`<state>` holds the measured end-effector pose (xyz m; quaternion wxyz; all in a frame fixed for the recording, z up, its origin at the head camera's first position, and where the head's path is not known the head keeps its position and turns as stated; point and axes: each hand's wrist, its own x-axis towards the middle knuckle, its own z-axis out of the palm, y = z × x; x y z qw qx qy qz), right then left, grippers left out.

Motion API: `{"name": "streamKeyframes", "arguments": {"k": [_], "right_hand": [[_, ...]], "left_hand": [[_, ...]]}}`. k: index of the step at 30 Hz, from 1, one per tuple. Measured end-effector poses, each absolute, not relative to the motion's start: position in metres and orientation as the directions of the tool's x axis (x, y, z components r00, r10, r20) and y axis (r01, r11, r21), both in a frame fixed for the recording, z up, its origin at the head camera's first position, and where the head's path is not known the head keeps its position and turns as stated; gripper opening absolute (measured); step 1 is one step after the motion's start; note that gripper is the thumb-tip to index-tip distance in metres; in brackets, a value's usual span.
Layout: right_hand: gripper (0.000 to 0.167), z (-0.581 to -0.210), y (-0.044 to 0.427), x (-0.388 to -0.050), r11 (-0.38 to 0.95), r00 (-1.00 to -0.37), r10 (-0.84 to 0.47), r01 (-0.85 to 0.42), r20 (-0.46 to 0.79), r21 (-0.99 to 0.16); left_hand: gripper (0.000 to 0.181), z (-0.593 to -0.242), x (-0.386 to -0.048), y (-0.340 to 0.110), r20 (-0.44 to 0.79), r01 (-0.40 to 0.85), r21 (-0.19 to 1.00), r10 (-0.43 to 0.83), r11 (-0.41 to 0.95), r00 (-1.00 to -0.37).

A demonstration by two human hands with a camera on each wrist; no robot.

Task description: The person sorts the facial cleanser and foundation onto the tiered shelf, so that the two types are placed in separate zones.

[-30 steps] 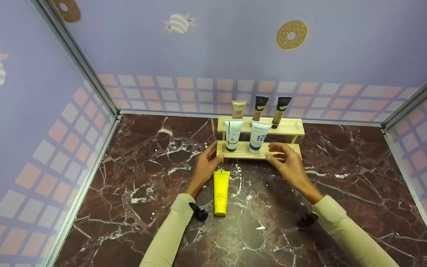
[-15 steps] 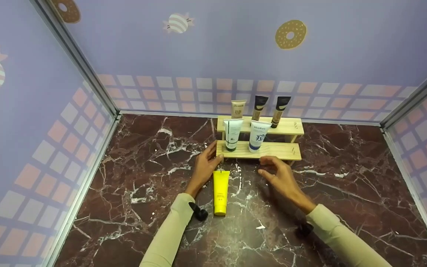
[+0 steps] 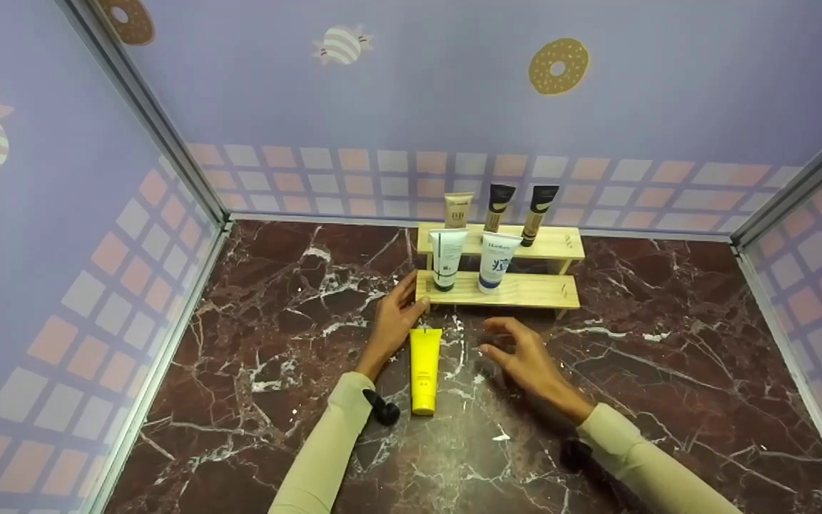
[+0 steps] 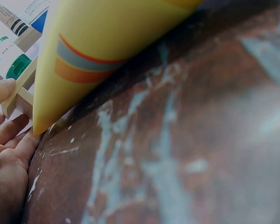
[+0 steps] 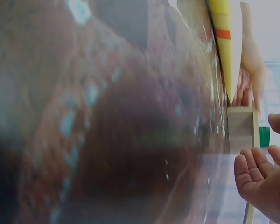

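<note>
A two-tier wooden stand is at the back of the table. My left hand holds its lower left end, thumb at the front corner and fingers along the side. In the head view, my right hand hovers in front of the stand, fingers loosely bent, holding nothing. Between the hands, a yellow squeeze tube lies flat, its cap toward me. On the lower tier stand a white tube with a green cap and a white tube with a blue cap.
The upper tier carries a beige tube and two black tubes, one in the middle and one at right. The dark marbled table is bounded by patterned walls at the back and both sides.
My right hand has let go of the lower tier's front edge and drawn back toward me and to the left. The left hand and the tubes have stayed put.
</note>
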<state>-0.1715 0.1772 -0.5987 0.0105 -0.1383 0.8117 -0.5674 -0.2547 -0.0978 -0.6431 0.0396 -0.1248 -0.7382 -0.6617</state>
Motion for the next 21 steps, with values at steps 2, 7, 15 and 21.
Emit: {"name": "streamKeyframes", "arguments": {"k": [2, 7, 15, 21], "right_hand": [[0.042, -0.6, 0.175, -0.17, 0.323, -0.957, -0.255, -0.219, 0.138, -0.921], [0.041, -0.603, 0.167, -0.166, 0.316, -0.945, -0.29, -0.242, 0.15, -0.917], [0.041, -0.609, 0.157, -0.16, 0.345, -0.934, -0.328, -0.256, 0.139, -0.903], [0.039, -0.611, 0.148, -0.156, 0.329, -0.927, -0.35, -0.259, 0.138, -0.908]], "left_hand": [[0.068, -0.643, -0.254, -0.098, 0.226, 0.24, 0.965, 0.135, 0.101, -0.965], [0.067, -0.642, -0.254, -0.098, 0.226, 0.241, 0.964, 0.131, 0.111, -0.965], [0.066, -0.643, -0.254, -0.098, 0.216, 0.229, 0.966, 0.116, 0.115, -0.969], [0.065, -0.643, -0.254, -0.097, 0.211, 0.223, 0.968, 0.107, 0.113, -0.972]]}}
